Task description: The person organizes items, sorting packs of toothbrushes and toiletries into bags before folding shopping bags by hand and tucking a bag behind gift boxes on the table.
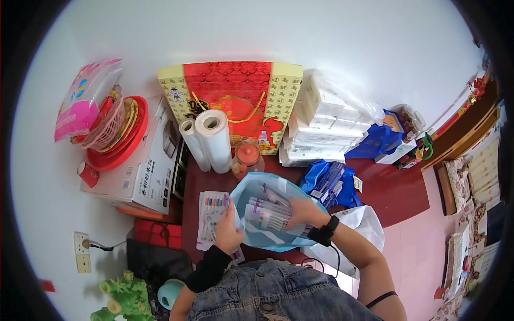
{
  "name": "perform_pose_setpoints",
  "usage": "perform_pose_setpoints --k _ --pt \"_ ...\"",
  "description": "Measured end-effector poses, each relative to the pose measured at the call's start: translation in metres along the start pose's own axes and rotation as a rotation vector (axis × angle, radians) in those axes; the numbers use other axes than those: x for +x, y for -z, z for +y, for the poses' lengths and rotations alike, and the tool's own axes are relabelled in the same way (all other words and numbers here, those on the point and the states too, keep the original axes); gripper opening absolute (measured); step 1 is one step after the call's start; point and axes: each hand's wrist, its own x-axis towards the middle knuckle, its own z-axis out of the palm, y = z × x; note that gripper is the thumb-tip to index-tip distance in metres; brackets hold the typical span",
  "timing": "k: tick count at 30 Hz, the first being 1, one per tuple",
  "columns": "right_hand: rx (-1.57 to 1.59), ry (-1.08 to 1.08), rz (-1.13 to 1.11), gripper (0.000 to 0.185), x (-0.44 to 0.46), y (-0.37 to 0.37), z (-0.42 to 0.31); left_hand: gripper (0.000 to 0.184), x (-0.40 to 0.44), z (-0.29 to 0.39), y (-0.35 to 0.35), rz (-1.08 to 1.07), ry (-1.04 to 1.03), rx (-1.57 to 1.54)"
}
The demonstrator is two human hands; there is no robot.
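Observation:
A light blue bag (pixel 251 184) stands open on the dark red table, with several clear packs of coloured pens (pixel 270 211) inside. My left hand (pixel 228 231) pinches the bag's left rim, fingers closed. Inside the bag, my right hand (pixel 306 213) is on the pen packs at the right, its fingertips partly hidden among them. More flat pen packs (pixel 213 203) lie on the table beside my left hand. Just right of the bag is a blue bag (pixel 313 174) holding purple-blue boxes (pixel 331 179).
Behind stand white plastic rolls (pixel 214 144), a lidded glass jar (pixel 248 158), a red-and-yellow gift box (pixel 230 80) and stacked white tissue packs (pixel 326 128). A white carton (pixel 144 171) with red trays is at left. A white bag (pixel 369 227) lies at right.

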Motion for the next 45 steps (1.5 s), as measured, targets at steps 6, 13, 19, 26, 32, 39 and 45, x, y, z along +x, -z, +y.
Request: perform_pose_setpoints --k 6,13,19,26,32,39,45 --pt "-0.015 -0.023 -0.060 0.081 0.037 -0.036 0.012 0.084 -0.007 0.003 0.006 -0.014 -0.020 -0.011" --pt "0.043 -0.096 -0.058 0.082 0.037 -0.031 0.019 0.085 -0.013 0.002 0.018 -0.063 0.052 -0.010" --pt "0.526 -0.273 -0.360 0.067 0.001 0.009 -0.003 0.088 -0.011 -0.004 0.029 -0.046 0.128 0.187" --pt "0.168 -0.013 -0.026 0.084 0.003 0.001 -0.008 0.102 -0.006 0.004 0.030 -0.192 0.059 0.134" --pt "0.011 -0.147 0.042 0.117 0.040 -0.056 0.019 0.104 -0.007 0.008 0.029 -0.248 0.074 0.002" --pt "-0.133 -0.128 -0.098 0.112 0.036 -0.069 0.032 0.103 -0.010 -0.005 0.021 -0.199 -0.014 -0.063" --pt "0.051 -0.001 0.012 0.093 0.032 -0.092 0.038 0.103 -0.011 0.005 0.023 -0.252 0.049 -0.169"
